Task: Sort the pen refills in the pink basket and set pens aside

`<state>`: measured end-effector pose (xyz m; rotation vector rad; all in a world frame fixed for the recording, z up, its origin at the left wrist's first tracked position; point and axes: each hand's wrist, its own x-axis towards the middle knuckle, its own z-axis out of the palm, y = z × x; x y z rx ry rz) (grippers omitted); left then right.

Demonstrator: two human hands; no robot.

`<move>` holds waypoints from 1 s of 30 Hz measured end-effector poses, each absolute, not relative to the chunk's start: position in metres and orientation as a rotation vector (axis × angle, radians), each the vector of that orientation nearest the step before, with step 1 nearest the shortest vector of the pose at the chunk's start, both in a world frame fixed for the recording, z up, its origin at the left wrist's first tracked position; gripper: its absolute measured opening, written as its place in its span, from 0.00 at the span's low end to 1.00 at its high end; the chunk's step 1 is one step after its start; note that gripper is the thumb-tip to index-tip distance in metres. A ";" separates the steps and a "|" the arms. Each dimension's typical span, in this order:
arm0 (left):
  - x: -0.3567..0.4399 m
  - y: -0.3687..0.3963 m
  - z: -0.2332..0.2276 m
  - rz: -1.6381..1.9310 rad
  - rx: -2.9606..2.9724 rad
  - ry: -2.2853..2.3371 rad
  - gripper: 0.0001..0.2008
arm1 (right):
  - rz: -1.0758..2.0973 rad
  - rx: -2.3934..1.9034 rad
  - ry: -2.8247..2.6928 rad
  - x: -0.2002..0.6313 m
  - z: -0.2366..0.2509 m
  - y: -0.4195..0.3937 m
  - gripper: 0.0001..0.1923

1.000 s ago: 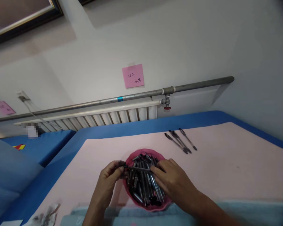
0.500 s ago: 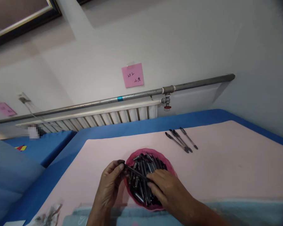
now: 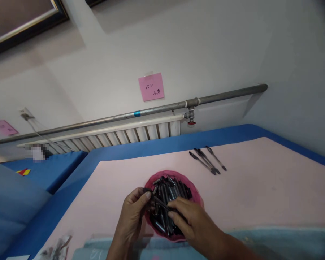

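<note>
Both hands on one pen over the pink bowl

Your left hand [image 3: 134, 213] pinches the near-left end of a dark pen [image 3: 159, 203] at the bowl's left rim; your right hand [image 3: 191, 222] grips the same pen's other end between thumb and fingers, over the bowl's near right part. The pink bowl [image 3: 196, 191] sits on the pink table cover [image 3: 260, 195] and is filled with dark pens and pen parts [image 3: 170, 187]. Beyond the bowl, to its right, three black pens [image 3: 207, 162] lie side by side on the cover, well apart from it. Farther back, behind the bowl, a white radiator [image 3: 124, 135] runs under a grey pipe [image 3: 151, 110]. Above the pipe, a pink note [image 3: 151, 86] on the wall carries handwriting reading about "252"; the second line cannot be read.
</note>
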<state>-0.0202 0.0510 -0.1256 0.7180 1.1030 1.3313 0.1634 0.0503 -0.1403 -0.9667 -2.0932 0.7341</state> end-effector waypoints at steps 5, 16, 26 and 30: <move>-0.017 0.051 -0.126 1.322 0.745 1.099 0.10 | 0.749 -0.970 -2.062 0.160 -0.142 0.051 0.07; -0.049 0.058 -0.130 1.535 0.915 1.464 0.12 | 0.712 -1.113 -1.674 0.173 -0.138 0.074 0.08; -0.030 0.049 -0.132 1.022 2.102 1.777 0.10 | 0.702 -1.100 -1.657 0.174 -0.140 0.078 0.08; -0.022 0.050 -0.139 0.836 2.290 1.833 0.12 | 0.688 -1.105 -1.669 0.173 -0.142 0.078 0.08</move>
